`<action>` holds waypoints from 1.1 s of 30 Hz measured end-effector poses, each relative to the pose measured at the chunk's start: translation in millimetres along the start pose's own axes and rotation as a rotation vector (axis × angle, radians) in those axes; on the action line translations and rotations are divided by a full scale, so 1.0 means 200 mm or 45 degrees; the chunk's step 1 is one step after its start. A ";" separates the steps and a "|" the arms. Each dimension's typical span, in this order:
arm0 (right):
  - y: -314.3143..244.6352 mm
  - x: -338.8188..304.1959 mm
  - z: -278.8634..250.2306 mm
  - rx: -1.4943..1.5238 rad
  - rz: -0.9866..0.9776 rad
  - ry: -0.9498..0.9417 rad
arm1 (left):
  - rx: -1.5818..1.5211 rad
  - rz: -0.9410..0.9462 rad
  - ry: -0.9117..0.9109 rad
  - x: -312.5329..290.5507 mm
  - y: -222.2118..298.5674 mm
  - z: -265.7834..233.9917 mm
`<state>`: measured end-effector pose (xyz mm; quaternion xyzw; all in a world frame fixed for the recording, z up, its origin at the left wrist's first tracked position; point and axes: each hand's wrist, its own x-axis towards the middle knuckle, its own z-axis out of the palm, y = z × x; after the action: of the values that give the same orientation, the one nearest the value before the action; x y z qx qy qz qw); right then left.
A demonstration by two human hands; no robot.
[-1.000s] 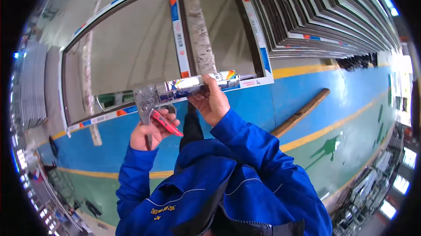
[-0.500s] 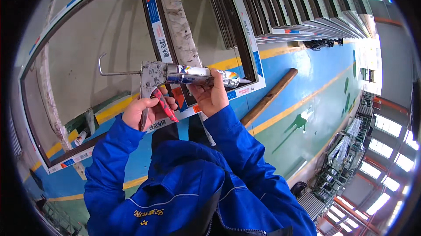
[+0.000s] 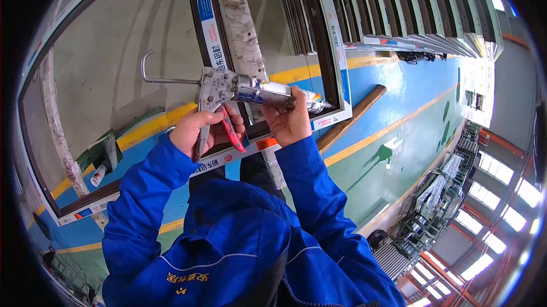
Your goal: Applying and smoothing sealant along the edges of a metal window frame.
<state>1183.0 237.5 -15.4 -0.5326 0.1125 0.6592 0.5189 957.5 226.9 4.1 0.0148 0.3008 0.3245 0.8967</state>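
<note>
A caulking gun (image 3: 217, 88) lies across both my hands, loaded with a white-and-blue sealant tube (image 3: 274, 90). My left hand (image 3: 192, 131) is closed around its grey handle, with the fingers at the red trigger (image 3: 231, 129). Farther forward, my right hand (image 3: 290, 118) wraps the barrel from below, thumb over the tube. The dark nozzle (image 3: 330, 106) points right, at the near right inner corner of a dark window frame (image 3: 332, 19) with printed white film on it. Whether the tip touches the frame I cannot tell. A bent steel rod (image 3: 171, 80) sticks out behind the gun.
A paint-stained beam (image 3: 242, 27) runs beneath the frame. Many similar frames (image 3: 399, 7) stand stacked at the far right. A wooden bar (image 3: 356, 118) lies on the blue floor to the right. A white tube (image 3: 99, 175) lies at the left, seen through the frame.
My hands and the gun have shifted right in the picture, and the gun slants slightly more down toward its nozzle. The view has also moved a little. Both grips stay the same.
</note>
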 end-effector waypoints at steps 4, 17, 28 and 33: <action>-0.02 0.02 0.00 0.027 -0.019 -0.020 | 0.021 -0.054 0.023 0.04 0.03 0.01; -0.04 0.06 0.00 0.032 -0.063 0.022 | 0.205 -0.027 -0.032 0.12 0.08 0.00; -0.02 0.05 0.01 0.083 -0.079 0.057 | 0.229 -0.101 0.157 0.13 0.05 -0.04; -0.02 0.06 0.00 0.059 -0.068 0.037 | 0.275 -0.092 0.191 0.11 0.06 0.00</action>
<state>1187.9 245.9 -23.6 -0.5328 0.1210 0.6344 0.5468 964.3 248.7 -5.6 0.0761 0.4006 0.2578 0.8760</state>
